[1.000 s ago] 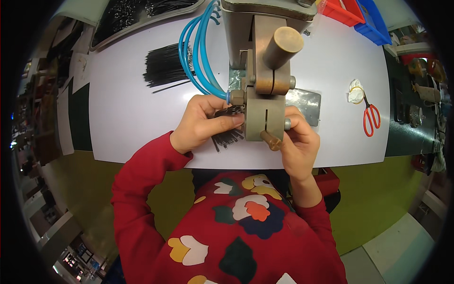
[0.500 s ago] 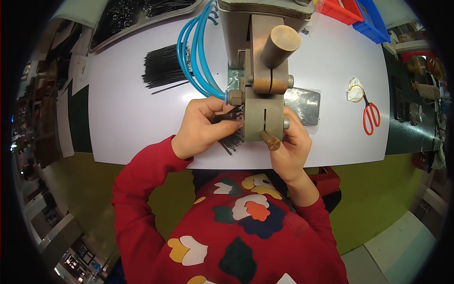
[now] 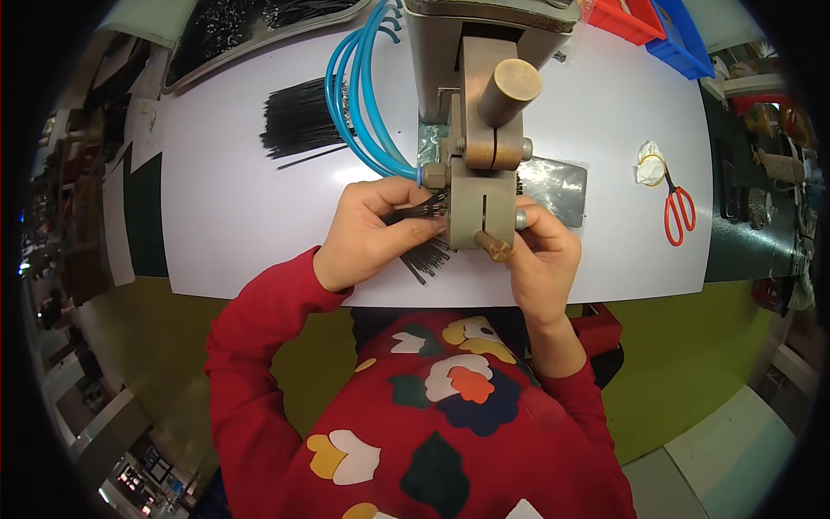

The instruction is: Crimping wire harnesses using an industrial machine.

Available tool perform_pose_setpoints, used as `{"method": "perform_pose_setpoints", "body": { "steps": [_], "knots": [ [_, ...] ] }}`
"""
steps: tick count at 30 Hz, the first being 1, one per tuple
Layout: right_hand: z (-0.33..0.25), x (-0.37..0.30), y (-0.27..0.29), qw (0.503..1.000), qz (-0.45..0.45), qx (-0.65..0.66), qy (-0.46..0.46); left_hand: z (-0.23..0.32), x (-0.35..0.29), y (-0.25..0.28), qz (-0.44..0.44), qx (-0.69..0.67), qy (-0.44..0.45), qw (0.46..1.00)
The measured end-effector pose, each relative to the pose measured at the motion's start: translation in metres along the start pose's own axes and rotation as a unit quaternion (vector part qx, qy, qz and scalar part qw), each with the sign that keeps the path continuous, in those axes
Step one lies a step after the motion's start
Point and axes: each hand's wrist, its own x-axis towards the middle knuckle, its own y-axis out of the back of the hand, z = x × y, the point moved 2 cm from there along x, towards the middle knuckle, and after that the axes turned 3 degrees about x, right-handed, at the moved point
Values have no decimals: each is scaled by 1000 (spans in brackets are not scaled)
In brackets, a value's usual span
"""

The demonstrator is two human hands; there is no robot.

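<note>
My left hand (image 3: 357, 232) is closed around a bundle of thin black wires (image 3: 424, 258), pinched between thumb and fingers. Its fingertips reach the left side of a metal bench press (image 3: 484, 199) with a brass knob on top. On the press's other side, my right hand (image 3: 546, 266) has its fingers curled and its thumb tucked in close to the lower block. The block hides those fingertips and anything between them. Blue air hoses (image 3: 367, 104) loop down into a fitting on the press, just above my left fingers.
More black wires (image 3: 303, 121) lie in a flat pile at left, below a metal tray (image 3: 259, 45) of similar pieces. A dark flat packet (image 3: 558, 195) lies right of the press. Red-handled scissors (image 3: 679, 214) are further right. Red (image 3: 624, 22) and blue (image 3: 683, 43) bins stand far right.
My right hand has shifted a little to the right, away from the press block. The press's upper lever and knob sit slightly differently. My left hand keeps the wires in nearly the same place.
</note>
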Motion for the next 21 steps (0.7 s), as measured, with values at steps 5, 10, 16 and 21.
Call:
{"method": "perform_pose_setpoints", "body": {
  "steps": [5, 10, 16, 21],
  "knots": [
    [3, -1, 12, 963, -39, 204, -171, -3, 2, 1, -38, -3, -1, 999],
    [9, -1, 17, 892, -95, 368, -245, -3, 4, -4, -36, 22, -48, 998],
    [-2, 3, 37, 983, -38, 166, -69, -4, 2, 4, -78, 34, 24, 996],
    [-15, 0, 44, 906, 2, -398, 146, 0, 2, 2, -72, 14, 18, 997]
  ]
}}
